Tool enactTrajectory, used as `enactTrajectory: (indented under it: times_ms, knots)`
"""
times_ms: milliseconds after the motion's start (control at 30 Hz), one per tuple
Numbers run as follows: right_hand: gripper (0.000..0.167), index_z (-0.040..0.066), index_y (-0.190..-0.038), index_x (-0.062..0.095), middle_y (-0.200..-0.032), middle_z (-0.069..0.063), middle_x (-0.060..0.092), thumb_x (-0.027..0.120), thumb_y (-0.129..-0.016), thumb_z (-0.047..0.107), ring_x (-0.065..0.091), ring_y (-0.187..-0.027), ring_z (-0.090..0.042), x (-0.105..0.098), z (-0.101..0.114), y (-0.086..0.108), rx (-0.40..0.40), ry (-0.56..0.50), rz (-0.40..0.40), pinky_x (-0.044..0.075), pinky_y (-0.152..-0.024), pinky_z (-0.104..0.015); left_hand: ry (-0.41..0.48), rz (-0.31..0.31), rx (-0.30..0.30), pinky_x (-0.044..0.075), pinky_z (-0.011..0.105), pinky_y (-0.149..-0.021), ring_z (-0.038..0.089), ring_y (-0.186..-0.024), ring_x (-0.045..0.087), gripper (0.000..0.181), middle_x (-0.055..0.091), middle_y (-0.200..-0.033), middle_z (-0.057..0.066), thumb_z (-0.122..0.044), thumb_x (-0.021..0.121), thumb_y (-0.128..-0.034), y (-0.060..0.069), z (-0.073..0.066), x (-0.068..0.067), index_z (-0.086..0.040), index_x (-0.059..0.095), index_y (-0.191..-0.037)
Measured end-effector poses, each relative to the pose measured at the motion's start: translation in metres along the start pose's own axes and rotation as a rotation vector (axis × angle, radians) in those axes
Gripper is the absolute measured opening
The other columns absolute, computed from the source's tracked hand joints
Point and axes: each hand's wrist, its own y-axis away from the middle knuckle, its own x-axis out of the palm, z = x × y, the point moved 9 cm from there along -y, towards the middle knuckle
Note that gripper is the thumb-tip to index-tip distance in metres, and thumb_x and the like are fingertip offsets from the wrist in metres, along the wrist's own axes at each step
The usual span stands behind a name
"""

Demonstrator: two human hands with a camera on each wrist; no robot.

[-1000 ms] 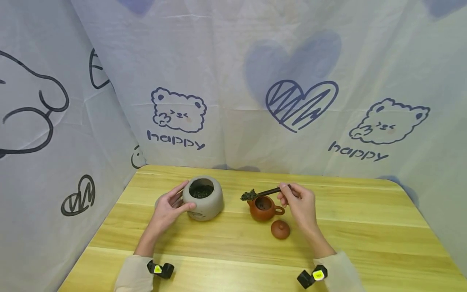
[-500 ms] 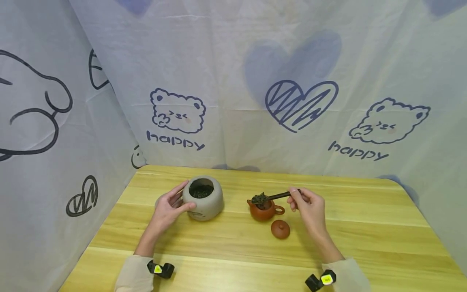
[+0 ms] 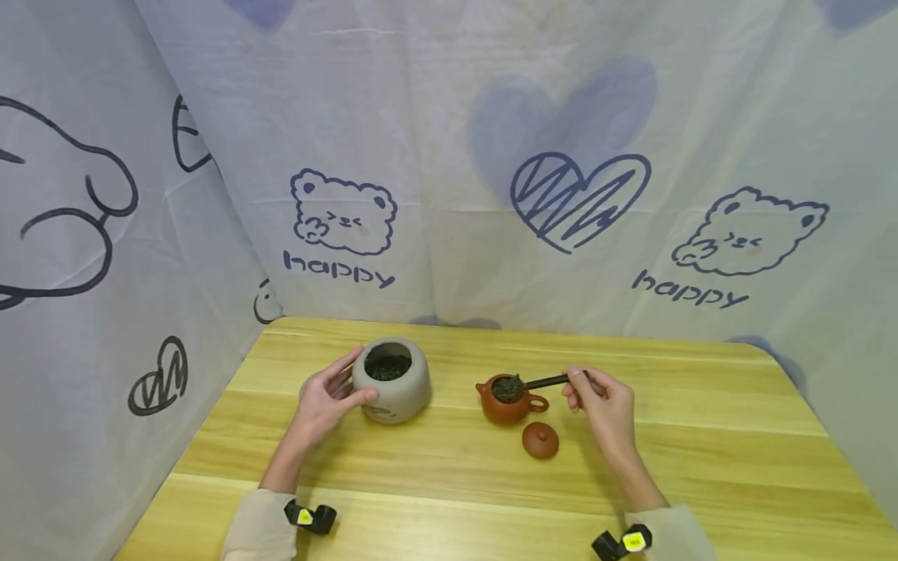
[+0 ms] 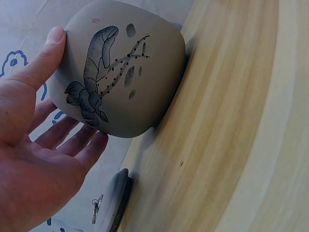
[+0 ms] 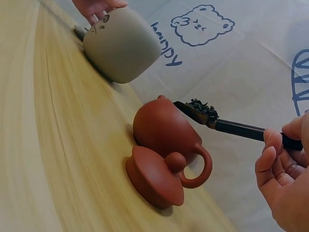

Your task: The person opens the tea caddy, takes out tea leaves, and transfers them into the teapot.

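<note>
On the table's left, a grey tea jar (image 3: 400, 397) stands with dark tea leaves (image 3: 388, 368) inside. My left hand (image 3: 323, 405) holds its side, thumb in front and fingers behind. A plant drawing marks the jar's wall in the left wrist view. My right hand (image 3: 606, 405) pinches the dark handle of a tea scoop (image 5: 241, 129). Tea leaves (image 5: 203, 108) lie heaped on the scoop's tip, which is over the mouth of a small reddish-brown teapot (image 3: 503, 411). The teapot's lid (image 3: 540, 441) lies on the table just in front of it.
A grey lid (image 4: 113, 200) with a metal ring lies on the table beside the jar, mostly hidden by my left hand in the head view. The wooden table (image 3: 421, 483) ends at a printed cloth (image 3: 449, 234) behind. Another cloth hangs at the left.
My right hand has moved right and a little toward me, bringing the loaded scoop from above the spout to the teapot's mouth, its tip lower. The left hand and jar have stayed still.
</note>
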Motion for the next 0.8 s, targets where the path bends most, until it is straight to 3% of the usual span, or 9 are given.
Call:
enactTrajectory:
  times_ms: [400, 800]
  knots:
    - [0.030, -0.009, -0.098, 0.073, -0.075, -0.015, 0.070, 0.067, -0.102, 0.020, 0.061, -0.059, -0.012, 0.005, -0.002, 0.002, -0.008, 0.025, -0.002, 0.055, -0.053, -0.020, 0.002, 0.002, 0.002, 0.040, 0.025, -0.112, 0.035, -0.147, 0.037, 0.075, 0.040, -0.160, 0.015, -0.002, 0.080, -0.0890, 0.000, 0.000, 0.000, -0.005, 0.044, -0.155]
    - [0.025, -0.003, -0.101, 0.075, -0.080, -0.025, 0.069, 0.068, -0.102, 0.021, 0.064, -0.063, -0.034, 0.014, 0.001, 0.006, -0.084, 0.083, 0.040, 0.056, -0.052, -0.028, 0.006, 0.005, 0.000, 0.041, 0.024, -0.111, 0.034, -0.147, 0.038, 0.076, 0.040, -0.160, 0.015, -0.002, 0.080, -0.0886, -0.001, -0.001, 0.000, -0.005, 0.044, -0.155]
